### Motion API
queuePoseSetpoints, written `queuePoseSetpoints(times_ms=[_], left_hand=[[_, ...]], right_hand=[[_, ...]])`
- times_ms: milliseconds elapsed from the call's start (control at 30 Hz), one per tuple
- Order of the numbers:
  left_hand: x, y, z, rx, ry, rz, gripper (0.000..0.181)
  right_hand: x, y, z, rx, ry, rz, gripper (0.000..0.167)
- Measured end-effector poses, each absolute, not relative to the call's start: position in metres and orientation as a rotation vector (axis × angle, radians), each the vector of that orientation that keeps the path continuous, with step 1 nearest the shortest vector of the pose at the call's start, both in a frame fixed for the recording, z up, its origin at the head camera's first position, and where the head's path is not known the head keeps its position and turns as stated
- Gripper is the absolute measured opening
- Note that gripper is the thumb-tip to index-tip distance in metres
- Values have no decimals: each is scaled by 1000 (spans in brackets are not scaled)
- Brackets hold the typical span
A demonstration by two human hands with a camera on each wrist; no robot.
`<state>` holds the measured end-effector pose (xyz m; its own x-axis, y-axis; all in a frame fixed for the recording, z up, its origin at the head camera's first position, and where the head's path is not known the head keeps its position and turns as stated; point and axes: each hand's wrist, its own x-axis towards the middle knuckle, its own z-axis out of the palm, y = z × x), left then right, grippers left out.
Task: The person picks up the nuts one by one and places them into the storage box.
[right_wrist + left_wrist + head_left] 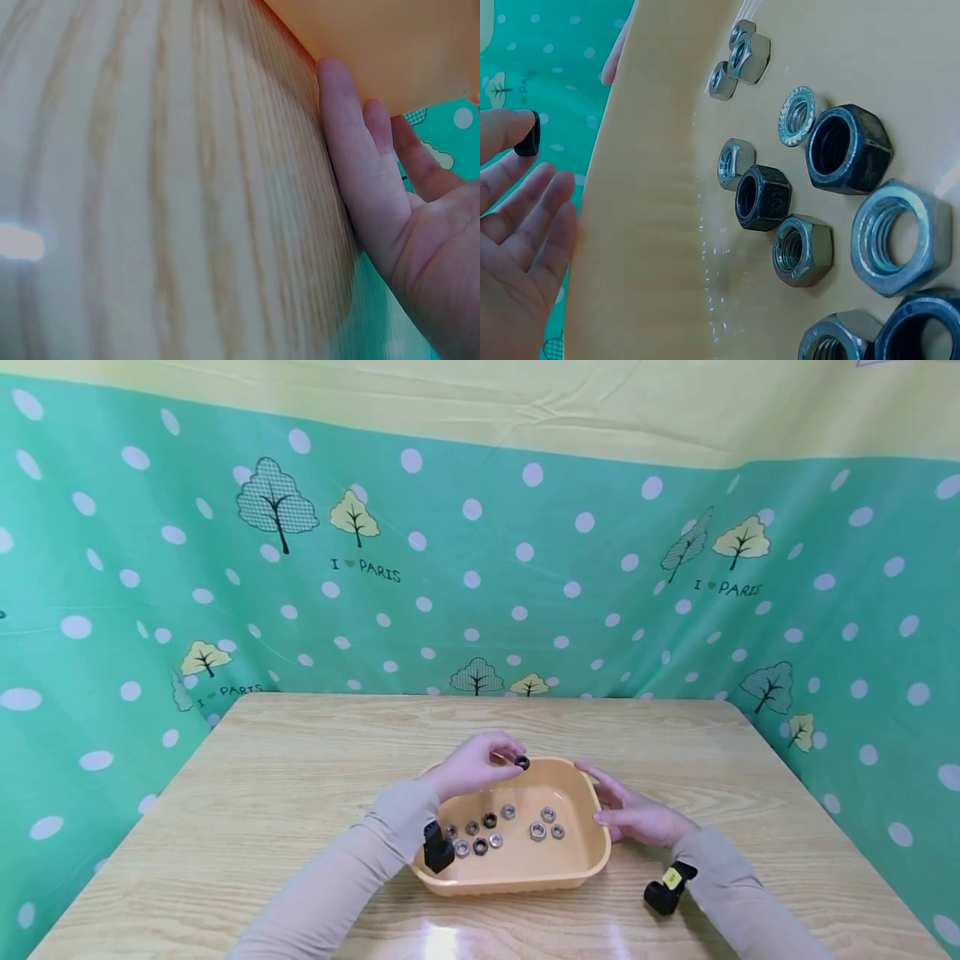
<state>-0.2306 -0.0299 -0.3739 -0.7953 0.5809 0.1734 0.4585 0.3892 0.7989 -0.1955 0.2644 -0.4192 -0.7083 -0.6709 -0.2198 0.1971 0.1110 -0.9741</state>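
My left hand (476,766) is raised over the far rim of a peach plastic tray (517,886). It pinches a black nut (522,762) between thumb and index finger, the other fingers loosely extended in the left wrist view. Several silver nuts and black nuts (849,149) lie scattered in the tray's left half. Three silver nuts (537,831) sit together further right. My right hand (641,817) rests against the tray's right side, its fairly straight fingers (352,142) touching the outer wall.
The tray stands on a wood-grain table (300,752). A green dotted cloth (450,610) hangs behind the table and along both sides. Black wrist cameras (438,850) are worn on both sleeves; the left one overhangs the tray's left end.
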Motion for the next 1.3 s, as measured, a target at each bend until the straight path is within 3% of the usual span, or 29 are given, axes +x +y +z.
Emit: queuePoseSetpoints(times_ms=[367, 633, 1300], left_hand=[[-223, -31, -375, 1192, 2450, 996, 19], [-221, -30, -377, 1193, 2429, 913, 10], [-217, -27, -383, 1190, 2456, 634, 12]], right_hand=[[-198, 266, -421, -488, 1721, -1673, 82], [-199, 266, -421, -496, 1718, -1669, 82], [-196, 266, -419, -495, 1707, -1673, 82]])
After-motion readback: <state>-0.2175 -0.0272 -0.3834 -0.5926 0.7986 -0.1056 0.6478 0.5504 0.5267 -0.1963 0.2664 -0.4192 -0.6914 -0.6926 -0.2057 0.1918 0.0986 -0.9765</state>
